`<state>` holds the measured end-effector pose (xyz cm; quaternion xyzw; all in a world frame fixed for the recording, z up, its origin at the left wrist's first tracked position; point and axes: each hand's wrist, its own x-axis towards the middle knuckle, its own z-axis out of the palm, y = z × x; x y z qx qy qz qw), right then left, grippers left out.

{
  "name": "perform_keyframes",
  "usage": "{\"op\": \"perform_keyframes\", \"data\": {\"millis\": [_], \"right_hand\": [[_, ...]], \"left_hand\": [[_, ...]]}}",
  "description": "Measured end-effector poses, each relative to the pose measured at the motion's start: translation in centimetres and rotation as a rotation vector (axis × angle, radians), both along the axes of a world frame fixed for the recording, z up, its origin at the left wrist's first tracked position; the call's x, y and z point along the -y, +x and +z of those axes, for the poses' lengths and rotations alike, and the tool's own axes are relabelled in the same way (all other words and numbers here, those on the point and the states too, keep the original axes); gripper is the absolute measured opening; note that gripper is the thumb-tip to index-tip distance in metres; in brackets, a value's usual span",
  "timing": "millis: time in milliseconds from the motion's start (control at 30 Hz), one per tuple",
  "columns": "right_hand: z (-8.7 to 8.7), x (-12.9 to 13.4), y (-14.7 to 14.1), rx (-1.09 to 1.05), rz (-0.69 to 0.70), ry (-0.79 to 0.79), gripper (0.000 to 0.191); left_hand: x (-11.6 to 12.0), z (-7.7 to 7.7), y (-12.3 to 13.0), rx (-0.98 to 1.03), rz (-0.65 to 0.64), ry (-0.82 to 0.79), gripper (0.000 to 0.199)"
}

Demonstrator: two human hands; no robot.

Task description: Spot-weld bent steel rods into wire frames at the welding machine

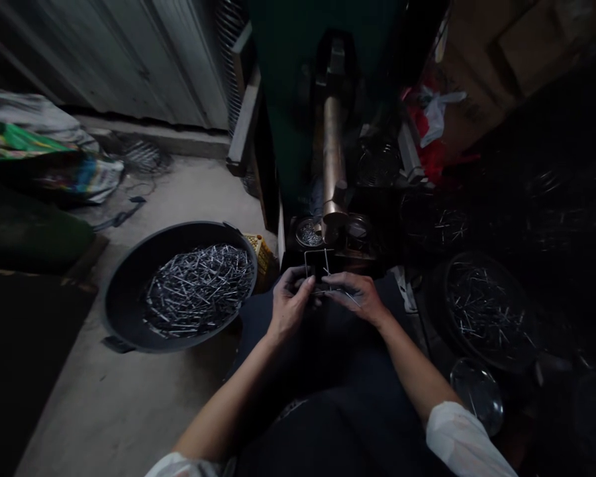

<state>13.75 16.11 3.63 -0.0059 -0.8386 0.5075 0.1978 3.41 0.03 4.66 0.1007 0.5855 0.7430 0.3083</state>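
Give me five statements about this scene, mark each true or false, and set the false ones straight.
1. The left hand and right hand meet at a thin bent metal wire. True.
2. Thick gloves cover both hands. False: both are bare.
3. The yellow container is to the right of both hands. False: the yellow container is to their left, beside the large dark basin.
4. That basin holds a heap of thin metal pieces. True.
5. A thick metal cylinder shows ahead of the hands. True.
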Motion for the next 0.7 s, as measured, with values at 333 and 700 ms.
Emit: {"op": "perform_keyframes", "data": {"millis": [333, 700], "right_hand": [[1.1, -0.4, -0.7, -0.038, 0.014, 0.036, 0.029], [1.6, -0.8, -1.1, -0.031, 0.003, 0.050, 0.029]], "left_hand": [[-0.5, 0.5, -0.5, -0.008, 0.006, 0.048, 0.037], [-1.0, 0.7, -0.9, 0.009, -0.003, 0.051, 0.043]]}}
